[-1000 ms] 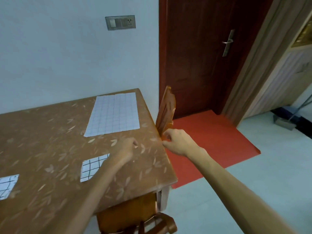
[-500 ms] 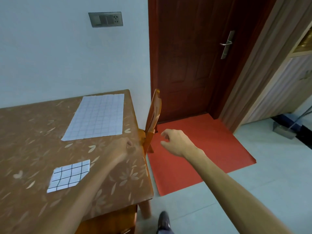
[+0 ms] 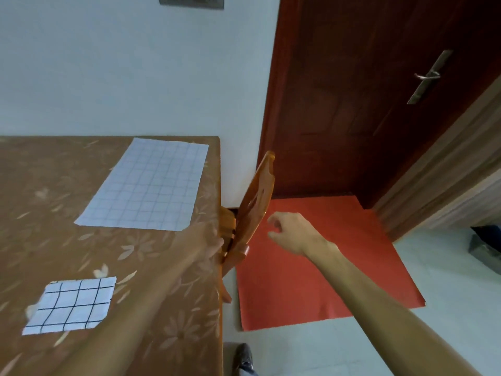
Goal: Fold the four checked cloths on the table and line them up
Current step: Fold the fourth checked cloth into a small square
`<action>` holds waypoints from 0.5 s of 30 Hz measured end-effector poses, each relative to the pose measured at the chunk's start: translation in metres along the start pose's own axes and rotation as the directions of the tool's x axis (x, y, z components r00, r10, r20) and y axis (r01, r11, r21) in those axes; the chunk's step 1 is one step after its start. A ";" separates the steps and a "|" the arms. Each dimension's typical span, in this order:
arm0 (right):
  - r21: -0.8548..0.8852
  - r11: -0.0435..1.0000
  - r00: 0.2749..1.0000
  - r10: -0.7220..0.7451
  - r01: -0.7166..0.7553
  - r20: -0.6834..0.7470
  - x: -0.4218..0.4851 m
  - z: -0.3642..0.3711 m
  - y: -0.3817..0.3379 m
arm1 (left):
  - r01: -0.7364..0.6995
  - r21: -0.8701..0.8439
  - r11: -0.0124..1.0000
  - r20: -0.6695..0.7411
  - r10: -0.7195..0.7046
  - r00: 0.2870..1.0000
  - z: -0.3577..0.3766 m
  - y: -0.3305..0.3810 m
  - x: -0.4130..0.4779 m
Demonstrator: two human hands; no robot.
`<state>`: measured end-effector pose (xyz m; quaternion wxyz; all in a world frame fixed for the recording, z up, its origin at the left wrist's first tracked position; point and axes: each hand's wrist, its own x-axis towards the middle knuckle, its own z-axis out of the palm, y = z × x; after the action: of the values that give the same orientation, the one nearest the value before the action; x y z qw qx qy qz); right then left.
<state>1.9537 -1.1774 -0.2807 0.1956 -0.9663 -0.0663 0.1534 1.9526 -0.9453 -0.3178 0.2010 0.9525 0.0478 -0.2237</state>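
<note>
A large pale checked cloth (image 3: 146,185) lies spread flat at the table's far right corner. A small folded cloth with bold black checks (image 3: 71,305) lies nearer me on the left. My left hand (image 3: 200,240) hovers blurred over the table's right edge, just below the large cloth, and holds nothing. My right hand (image 3: 291,232) hangs in the air past the table edge, beside the chair back, fingers loosely curled and empty.
The brown flower-patterned table (image 3: 168,308) ends at a right edge. A wooden chair (image 3: 254,202) stands tucked against that edge. A red mat (image 3: 311,267) lies before a dark red door (image 3: 366,90). A shoe (image 3: 244,356) shows on the pale floor.
The view has swung left and down along the table's right side. My right hand came off the chair back and now hangs free. My left hand shifted toward the table edge.
</note>
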 end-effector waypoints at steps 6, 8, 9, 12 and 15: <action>0.029 0.994 0.993 -0.111 0.110 0.050 0.070 -0.016 0.005 | 0.089 -0.035 0.995 0.015 -0.088 0.996 -0.015 0.001 0.039; 0.040 0.988 0.985 -0.154 0.151 0.078 0.093 -0.021 0.008 | 0.130 -0.059 0.990 -0.010 -0.130 0.991 -0.015 0.001 0.054; 0.047 0.984 0.980 -0.174 0.170 0.095 0.106 -0.023 0.010 | 0.168 -0.077 0.983 -0.026 -0.170 0.985 -0.016 0.004 0.059; 0.049 0.972 0.963 -0.234 0.229 0.138 0.146 -0.031 0.021 | 0.304 -0.122 0.945 -0.055 -0.313 0.948 -0.019 0.019 0.083; 0.030 0.950 0.935 -0.310 0.310 0.170 0.190 -0.044 0.033 | 0.343 -0.163 0.925 -0.084 -0.359 0.929 -0.024 0.031 0.111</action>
<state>2.1494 -1.1875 -0.3071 0.2121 -0.9266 -0.2342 0.2040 2.0675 -0.9635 -0.3361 0.2233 0.9224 0.2450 -0.1981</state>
